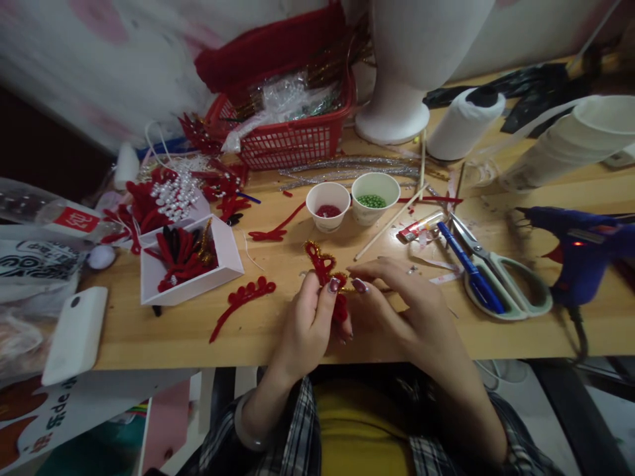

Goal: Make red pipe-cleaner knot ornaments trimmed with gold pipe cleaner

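Observation:
My left hand (308,324) pinches a red and gold pipe-cleaner ornament (322,262) between thumb and fingers, over the table's front edge. Looped red parts with gold tinsel edging stick up above the thumb, and more red shows below it. From the right, my right hand (409,297) has its thumb and index finger closed together around a thin gold strand (351,291) that runs to the ornament. Past the fingertips stand two paper cups, one with dark red beads (328,211), the other with green beads (372,201). A red looped pipe-cleaner piece (245,299) lies left of my hands.
At left, a white box (229,254) holds red and black pieces, near a white phone (77,334). A red basket (297,142) stands behind. To the right lie scissors (520,291), a blue pen (471,274) and a blue glue gun (580,248) with its light on.

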The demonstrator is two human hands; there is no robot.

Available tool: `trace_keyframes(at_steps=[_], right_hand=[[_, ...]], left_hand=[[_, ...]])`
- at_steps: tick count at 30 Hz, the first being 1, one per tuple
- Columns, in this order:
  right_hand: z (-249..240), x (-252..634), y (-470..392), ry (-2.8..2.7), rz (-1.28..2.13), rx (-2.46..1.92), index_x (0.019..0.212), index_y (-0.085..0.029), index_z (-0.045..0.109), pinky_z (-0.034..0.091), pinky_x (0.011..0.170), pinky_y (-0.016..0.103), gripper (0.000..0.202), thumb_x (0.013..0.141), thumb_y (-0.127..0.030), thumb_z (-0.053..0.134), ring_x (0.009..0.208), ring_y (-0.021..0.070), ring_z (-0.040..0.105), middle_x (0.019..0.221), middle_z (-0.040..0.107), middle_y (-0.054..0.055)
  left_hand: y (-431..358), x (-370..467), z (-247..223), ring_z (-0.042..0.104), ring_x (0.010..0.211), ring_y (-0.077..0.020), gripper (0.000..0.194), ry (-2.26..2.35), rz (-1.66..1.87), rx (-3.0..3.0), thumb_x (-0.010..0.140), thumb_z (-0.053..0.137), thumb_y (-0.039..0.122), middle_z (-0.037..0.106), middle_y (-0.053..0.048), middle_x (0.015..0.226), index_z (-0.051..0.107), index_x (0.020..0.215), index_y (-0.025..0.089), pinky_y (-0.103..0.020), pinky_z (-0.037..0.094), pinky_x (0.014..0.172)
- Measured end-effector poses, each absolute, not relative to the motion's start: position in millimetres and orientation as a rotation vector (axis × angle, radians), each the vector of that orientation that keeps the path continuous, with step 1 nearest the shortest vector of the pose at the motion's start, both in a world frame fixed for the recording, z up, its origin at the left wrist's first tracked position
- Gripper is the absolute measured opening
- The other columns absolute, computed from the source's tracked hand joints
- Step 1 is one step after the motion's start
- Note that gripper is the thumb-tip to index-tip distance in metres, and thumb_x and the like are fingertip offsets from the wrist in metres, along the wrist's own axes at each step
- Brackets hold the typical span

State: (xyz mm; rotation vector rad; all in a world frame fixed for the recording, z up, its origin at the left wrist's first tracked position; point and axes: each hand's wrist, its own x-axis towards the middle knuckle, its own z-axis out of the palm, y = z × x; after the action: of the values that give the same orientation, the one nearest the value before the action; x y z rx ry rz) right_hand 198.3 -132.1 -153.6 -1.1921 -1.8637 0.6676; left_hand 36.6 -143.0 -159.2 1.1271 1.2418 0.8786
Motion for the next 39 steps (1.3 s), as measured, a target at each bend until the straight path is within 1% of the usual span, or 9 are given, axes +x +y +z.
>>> trace_keyframes(at_steps=[2,5,7,11,18,23,27,32,39], right_hand=[[-149,196,-133,-1.828,0.775,-1.176,0.096,-0.02,0.065,0.051,0.065,0.025,0.01,0.095,-0.02,0.055,0.077,0.0152,0.068,0.086,0.072,0.003],[-144,192,-134,-1.752,0.948,-1.162,0.083,-0.02,0.064,0.05,0.06,0.022,0.012,0.093,-0.022,0.059,0.064,0.0118,0.064,0.071,0.068,-0.002],[-143,189,-134,-1.676,1.08,-1.162,0.083,-0.02,0.064,0.051,0.059,0.021,0.012,0.093,-0.023,0.059,0.061,0.0109,0.063,0.069,0.068,-0.002],[-146,187,-131,-1.615,1.173,-1.183,0.085,-0.019,0.065,0.051,0.059,0.024,0.012,0.092,-0.028,0.06,0.069,0.0138,0.066,0.079,0.071,0.002],[-154,175,-124,-1.548,1.014,-1.227,0.077,-0.02,0.067,0.049,0.064,0.024,0.008,0.085,-0.022,0.067,0.067,0.0119,0.063,0.071,0.068,-0.003],[-157,162,-123,-1.377,1.098,-1.326,0.073,-0.02,0.064,0.047,0.062,0.025,0.016,0.085,-0.028,0.07,0.064,0.0122,0.06,0.068,0.066,-0.002],[-153,163,-118,-1.342,1.256,-1.326,0.077,-0.021,0.067,0.048,0.065,0.026,0.017,0.085,-0.034,0.072,0.068,0.0139,0.062,0.072,0.067,0.0],[-153,168,-107,-1.282,1.395,-1.316,0.083,-0.023,0.072,0.05,0.074,0.028,0.021,0.088,-0.043,0.067,0.078,0.0158,0.064,0.08,0.07,0.001],[-155,166,-104,-1.351,1.418,-1.303,0.082,-0.023,0.068,0.047,0.072,0.024,0.018,0.091,-0.039,0.066,0.077,0.0129,0.06,0.079,0.067,-0.001]], left_hand=[[-144,33,-158,0.056,0.046,-0.0104,0.026,1.247,0.846,1.179,0.1,0.042,0.046,0.06,0.006,0.053,0.048,0.088,0.024,-0.018,0.048,0.049],[-145,27,-158,0.057,0.047,-0.0114,0.027,1.262,0.819,1.223,0.1,0.042,0.046,0.061,0.006,0.055,0.048,0.086,0.025,-0.019,0.047,0.047],[-146,23,-158,0.058,0.047,-0.0123,0.029,1.25,0.806,1.235,0.1,0.042,0.048,0.06,0.005,0.056,0.048,0.083,0.025,-0.02,0.047,0.048],[-145,17,-158,0.059,0.05,-0.0138,0.029,1.22,0.747,1.238,0.1,0.04,0.049,0.06,0.005,0.056,0.049,0.087,0.025,-0.023,0.047,0.052],[-142,14,-160,0.06,0.068,-0.0172,0.025,1.409,0.852,1.386,0.1,0.043,0.041,0.062,0.001,0.071,0.051,0.083,0.026,-0.026,0.041,0.061],[-141,12,-159,0.06,0.065,-0.0189,0.02,1.515,0.819,1.397,0.099,0.045,0.039,0.062,0.001,0.068,0.048,0.083,0.026,-0.027,0.038,0.056],[-134,10,-155,0.061,0.065,-0.0169,0.018,1.445,0.819,1.34,0.1,0.042,0.034,0.062,0.003,0.066,0.045,0.084,0.025,-0.026,0.041,0.06],[-128,10,-149,0.056,0.05,-0.0114,0.024,1.218,0.793,1.07,0.102,0.037,0.039,0.059,0.006,0.055,0.043,0.083,0.025,-0.021,0.044,0.051],[-128,8,-149,0.057,0.051,-0.0094,0.021,1.211,0.778,1.024,0.101,0.04,0.034,0.058,0.007,0.055,0.047,0.086,0.023,-0.019,0.046,0.055]])
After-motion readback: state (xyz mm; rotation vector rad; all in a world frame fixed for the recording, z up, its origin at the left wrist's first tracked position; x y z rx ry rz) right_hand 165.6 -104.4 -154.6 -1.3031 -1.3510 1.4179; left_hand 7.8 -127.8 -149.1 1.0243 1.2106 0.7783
